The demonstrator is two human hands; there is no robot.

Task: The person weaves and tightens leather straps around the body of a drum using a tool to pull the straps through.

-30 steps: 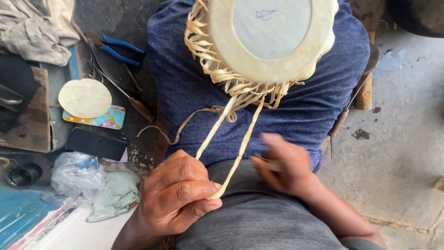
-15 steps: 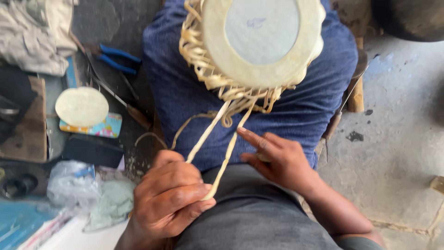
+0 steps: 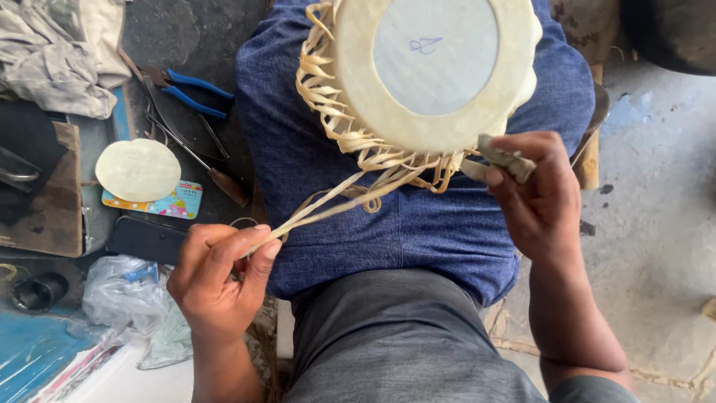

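Pulling strips (image 3: 328, 205) taut in left hand (image 3: 216, 280), right hand (image 3: 537, 190) at drum rim (image 3: 358, 89).

Round drum head (image 3: 436, 67), pale cream hide w/ grey centre patch, lies face-up on the lap, tilted a bit. Cream rawhide lacing (image 3: 328, 112) loops round its left & lower rim. Two long flat straps (image 3: 328, 205) run taut, down-left from the rim. Small grey-brown tool (image 3: 507, 158) sits at lower right rim, touching it.
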